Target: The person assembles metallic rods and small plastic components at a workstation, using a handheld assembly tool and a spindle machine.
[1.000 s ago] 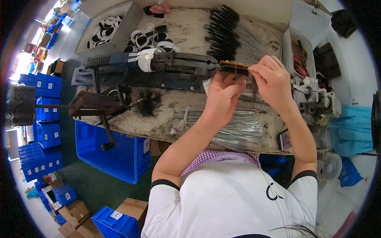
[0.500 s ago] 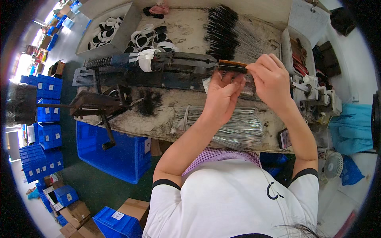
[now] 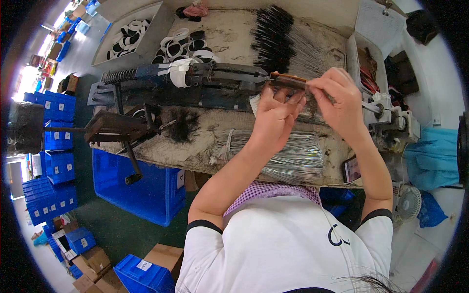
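Note:
A narrow dark strip with an orange upper edge [image 3: 288,79] lies at the right tip of a long dark metal bench device [image 3: 222,80]. Against the strip's lower side, my left hand [image 3: 276,117] has its fingers bent, gripping it from below. The thumb and fingers of my right hand [image 3: 339,97] are pinched together at the strip's right end; what sits between those fingertips is too small to make out. Beyond the hands, black bristle bundles on thin wires [image 3: 271,41] lie in a row. Closer to me is a tied bundle of shiny wires [image 3: 293,154].
A crank handle [image 3: 133,178] juts over the bench's near left edge, above a blue crate [image 3: 168,195]. Black and white rings [image 3: 181,46] lie at the back left beside a metal tray [image 3: 166,24] of similar rings. A small motor unit [image 3: 395,117] stands at right.
The strip has tilted, its right end now a little lower, and its front looks browner. My right hand has shifted slightly right and down; my left hand stays nearly in place.

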Available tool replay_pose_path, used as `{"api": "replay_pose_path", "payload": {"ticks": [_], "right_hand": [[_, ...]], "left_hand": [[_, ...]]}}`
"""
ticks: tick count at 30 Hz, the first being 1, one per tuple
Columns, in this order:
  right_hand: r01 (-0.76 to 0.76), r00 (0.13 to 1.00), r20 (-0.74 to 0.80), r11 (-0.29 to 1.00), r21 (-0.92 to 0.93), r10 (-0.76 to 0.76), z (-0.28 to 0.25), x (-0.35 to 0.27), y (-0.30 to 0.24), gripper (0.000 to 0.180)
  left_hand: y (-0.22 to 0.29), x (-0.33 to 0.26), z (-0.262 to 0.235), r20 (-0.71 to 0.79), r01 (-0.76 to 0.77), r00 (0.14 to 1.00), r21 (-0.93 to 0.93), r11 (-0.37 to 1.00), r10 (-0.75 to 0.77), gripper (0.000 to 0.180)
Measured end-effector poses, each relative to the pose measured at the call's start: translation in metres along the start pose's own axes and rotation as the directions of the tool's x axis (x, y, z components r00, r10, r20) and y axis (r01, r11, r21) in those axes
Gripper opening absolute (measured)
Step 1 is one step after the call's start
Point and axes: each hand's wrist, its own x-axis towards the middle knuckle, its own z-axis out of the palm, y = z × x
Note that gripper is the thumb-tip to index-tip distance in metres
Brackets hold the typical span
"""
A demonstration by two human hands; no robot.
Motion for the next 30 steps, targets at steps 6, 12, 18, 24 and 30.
{"api": "replay_pose_path", "payload": {"ticks": [6,12,18,24,30], "right_hand": [[0.050,0.998,-0.041,0.992,-0.114,-0.055,-0.002,0.000,0.011,0.010],[0.085,0.996,0.033,0.987,-0.137,-0.081,0.002,-0.003,0.014,0.009],[0.028,1.000,-0.002,0.993,-0.118,-0.028,-0.003,-0.004,0.010,0.009],[0.066,0.998,0.022,0.990,-0.123,-0.064,-0.008,-0.001,0.016,0.012],[-0.119,0.992,0.037,0.993,-0.016,0.120,-0.020,-0.011,0.017,0.018]], "left_hand": [[-0.003,0.000,0.001,-0.039,-0.033,0.999,0.036,0.999,0.035,0.052],[-0.004,-0.002,0.000,-0.068,-0.026,0.997,0.082,0.996,0.032,0.053],[-0.005,-0.001,-0.001,-0.057,-0.051,0.997,0.094,0.994,0.056,0.055],[-0.002,0.004,0.002,-0.038,-0.064,0.997,0.149,0.987,0.070,0.058],[0.007,-0.005,0.019,-0.107,0.015,0.994,0.238,0.971,0.011,0.070]]}}
